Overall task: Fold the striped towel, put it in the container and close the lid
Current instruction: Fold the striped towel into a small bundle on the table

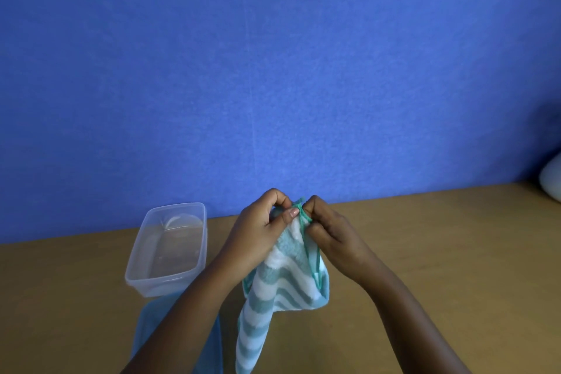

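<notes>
Holding the striped towel [285, 285] up above the table [425, 252], near its middle and close to the front edge. Left hand [261, 228] pinching the top of the towel between thumb and curled fingers; right hand [328, 231] pinching the green-trimmed edge just beside it, knuckles of both nearly touching. Towel hanging from the two grips in a loose, gathered drape, teal and white stripes running diagonally, lower end trailing down past the bottom of the view. Folded only roughly, with one flap doubled over on the right side.

Standing to the left of the hands: clear plastic container [168, 249], open-topped, nothing visible inside, resting on the table and well apart from the towel. Lying in front of the container, partly hidden under the left forearm: flat light-blue lid [145, 331], touching or just beside the container's near end, exact contact not discernible.

Behind the table: plain blue wall [273, 70]. At the far right edge: pale rounded object [552, 179], cut off by the frame, not identifiable.
</notes>
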Demonstrator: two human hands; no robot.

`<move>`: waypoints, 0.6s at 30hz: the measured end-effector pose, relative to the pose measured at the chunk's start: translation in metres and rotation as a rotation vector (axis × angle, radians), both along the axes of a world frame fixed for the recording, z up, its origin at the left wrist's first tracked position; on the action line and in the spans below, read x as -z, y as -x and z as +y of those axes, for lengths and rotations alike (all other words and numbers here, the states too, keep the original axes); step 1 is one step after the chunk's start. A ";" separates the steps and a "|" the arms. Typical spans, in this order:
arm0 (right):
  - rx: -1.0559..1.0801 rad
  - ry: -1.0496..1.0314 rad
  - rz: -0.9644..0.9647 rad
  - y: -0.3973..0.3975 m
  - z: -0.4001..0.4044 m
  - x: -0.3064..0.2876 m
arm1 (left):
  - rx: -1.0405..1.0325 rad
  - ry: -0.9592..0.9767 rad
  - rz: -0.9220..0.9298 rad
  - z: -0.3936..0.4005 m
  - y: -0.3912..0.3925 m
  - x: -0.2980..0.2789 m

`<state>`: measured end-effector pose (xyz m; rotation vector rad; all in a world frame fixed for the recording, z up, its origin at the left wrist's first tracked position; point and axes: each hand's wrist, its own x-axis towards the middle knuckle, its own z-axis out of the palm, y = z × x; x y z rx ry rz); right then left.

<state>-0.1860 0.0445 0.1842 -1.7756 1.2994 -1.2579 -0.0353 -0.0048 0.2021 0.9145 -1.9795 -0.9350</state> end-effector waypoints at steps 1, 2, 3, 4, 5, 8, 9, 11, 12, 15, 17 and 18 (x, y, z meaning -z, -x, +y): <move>0.021 0.001 0.004 0.000 0.000 0.000 | -0.030 0.019 -0.001 0.000 -0.001 -0.001; 0.043 0.002 -0.001 0.000 0.000 0.001 | -0.061 0.044 0.010 0.000 -0.002 -0.001; 0.058 0.000 -0.016 0.000 -0.001 0.002 | -0.087 0.068 0.031 0.000 -0.003 -0.003; 0.064 -0.010 -0.028 0.001 -0.002 0.003 | -0.106 0.079 0.058 0.000 -0.004 -0.005; 0.073 -0.032 -0.016 0.001 -0.002 0.006 | -0.117 0.076 0.093 0.001 -0.005 -0.008; 0.189 -0.164 0.227 0.007 -0.006 0.018 | -0.142 0.041 0.217 -0.001 -0.005 -0.012; 0.234 -0.215 0.331 0.011 -0.007 0.023 | -0.165 0.041 0.248 -0.003 -0.005 -0.011; 0.294 -0.317 0.486 0.022 -0.009 0.032 | -0.217 0.050 0.285 -0.006 -0.007 -0.008; 0.308 -0.363 0.536 0.027 -0.009 0.036 | -0.242 0.052 0.299 -0.007 -0.009 -0.006; 0.322 -0.473 0.637 0.041 -0.008 0.045 | -0.307 0.065 0.378 -0.011 -0.016 -0.002; 0.334 -0.529 0.683 0.048 -0.007 0.051 | -0.340 0.085 0.433 -0.015 -0.022 -0.003; 0.345 -0.546 0.678 0.051 -0.006 0.054 | -0.349 0.094 0.450 -0.017 -0.025 -0.004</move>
